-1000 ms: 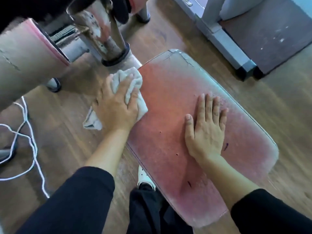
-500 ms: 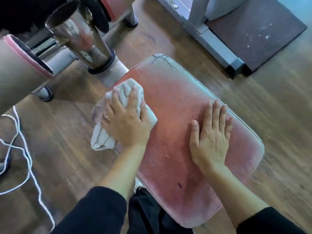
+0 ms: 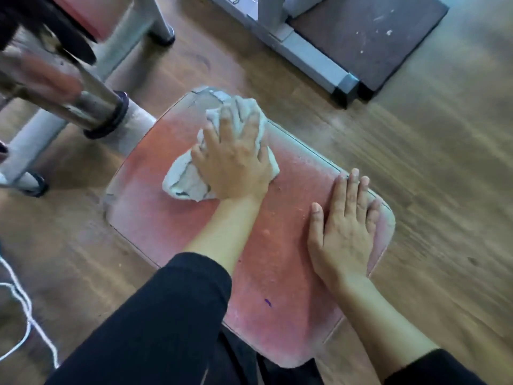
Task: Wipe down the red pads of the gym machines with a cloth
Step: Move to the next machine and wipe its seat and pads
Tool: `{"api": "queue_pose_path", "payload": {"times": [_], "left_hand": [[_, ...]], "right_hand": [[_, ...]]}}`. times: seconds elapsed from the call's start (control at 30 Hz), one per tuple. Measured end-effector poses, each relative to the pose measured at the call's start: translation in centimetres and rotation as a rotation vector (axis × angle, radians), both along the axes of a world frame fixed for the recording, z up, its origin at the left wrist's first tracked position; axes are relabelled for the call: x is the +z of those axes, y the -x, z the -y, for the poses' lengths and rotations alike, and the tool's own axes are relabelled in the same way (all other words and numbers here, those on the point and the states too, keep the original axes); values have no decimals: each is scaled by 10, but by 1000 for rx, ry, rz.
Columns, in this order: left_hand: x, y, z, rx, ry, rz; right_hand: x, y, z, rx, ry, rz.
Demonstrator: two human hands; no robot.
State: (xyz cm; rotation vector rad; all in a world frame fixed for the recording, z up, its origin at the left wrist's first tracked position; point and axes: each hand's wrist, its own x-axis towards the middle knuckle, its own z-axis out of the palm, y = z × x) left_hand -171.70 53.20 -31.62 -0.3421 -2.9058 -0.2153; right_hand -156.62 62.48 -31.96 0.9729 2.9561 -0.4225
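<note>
A worn red seat pad (image 3: 277, 273) with faded, cracked edges fills the middle of the view. My left hand (image 3: 233, 162) presses a crumpled grey-white cloth (image 3: 186, 179) flat against the pad's far part, fingers spread over the cloth. My right hand (image 3: 341, 232) lies flat on the pad near its right edge, fingers straight and together, holding nothing. Both forearms reach out from black sleeves.
A chrome post (image 3: 69, 98) in a black collar rises left of the pad, with grey machine legs (image 3: 25, 151) behind it. A grey machine base (image 3: 311, 51) and dark floor mat (image 3: 369, 31) lie at the top. White cord (image 3: 25, 309) trails on the wooden floor at left.
My left hand has slid the cloth from the pad's left edge toward its far middle. My right hand has stayed flat on the pad. The view has shifted.
</note>
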Motion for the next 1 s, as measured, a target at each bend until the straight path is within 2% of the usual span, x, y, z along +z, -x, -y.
{"api": "queue_pose_path", "payload": {"times": [0.13, 0.2, 0.23, 0.3, 0.37, 0.4, 0.47, 0.53, 0.6, 0.67, 0.77, 0.83, 0.87, 1.0], "left_hand": [[-1, -43, 5, -641, 32, -23], [-2, -12, 14, -769, 98, -52], [-2, 8, 17, -738, 120, -62], [1, 41, 17, -461, 121, -9], [2, 40, 8, -190, 81, 53], [2, 27, 3, -145, 58, 45], [-1, -15, 3, -267, 12, 24], [-2, -52, 24, -517, 17, 1], [-1, -54, 53, -654, 46, -14], [-2, -30, 75, -604, 76, -37], [1, -4, 81, -189, 28, 1], [1, -22, 70, -2, -26, 6], [1, -40, 68, -5, -38, -3], [-1, -137, 98, -293, 19, 2]], "right_hand": [[1, -10, -8, -36, -2, 12], [1, -12, -9, -38, -4, 16], [1, -11, -9, -40, -9, 19], [0, -9, -8, -42, -16, 20], [0, -10, -8, -42, -2, 21], [0, -11, -8, -39, 2, 17], [0, -11, -8, -33, 5, 11], [0, -12, -9, -30, 9, 7], [0, -12, -9, -20, 9, 8], [1, -14, -8, -6, 9, 5], [1, -18, -4, 22, 21, -13], [0, -24, 0, 53, 26, -22], [0, -26, 3, 72, 21, -30], [1, -34, 16, 115, 13, -49]]}}
